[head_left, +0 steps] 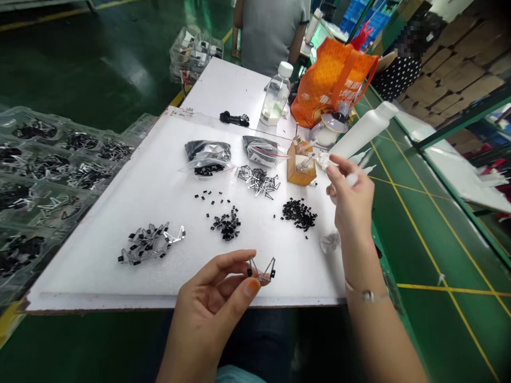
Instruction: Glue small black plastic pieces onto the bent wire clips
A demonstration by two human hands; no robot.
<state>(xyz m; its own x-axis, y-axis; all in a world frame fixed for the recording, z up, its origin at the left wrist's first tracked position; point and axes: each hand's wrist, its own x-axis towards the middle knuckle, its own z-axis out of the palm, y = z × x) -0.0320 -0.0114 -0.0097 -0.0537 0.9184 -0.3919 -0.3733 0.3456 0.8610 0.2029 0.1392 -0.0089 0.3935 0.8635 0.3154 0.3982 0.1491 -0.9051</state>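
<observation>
My left hand [223, 298] pinches a small bent metal wire frame [263, 275] between thumb and fingertips. A black block sits on each side of this frame. My right hand [353, 191] is raised at the table's right edge, its fingers closed around a slim white object [352, 180] that is partly hidden. Left of my left hand lies a heap of similar wire frames with black blocks [147, 244]. Two piles of tiny black blocks, one in the middle [227, 226] and one at right [299, 214], lie beyond my hands. Bare wire frames [259, 182] are heaped behind them.
Two clear bags of black parts [208, 154] [261, 150] lie farther back. A yellowish box [300, 167], a clear bottle [276, 94], a white bottle [363, 127] and an orange bag [333, 82] stand at back right. Parts trays [51, 165] flank the table's left; a person [271, 34] sits beyond.
</observation>
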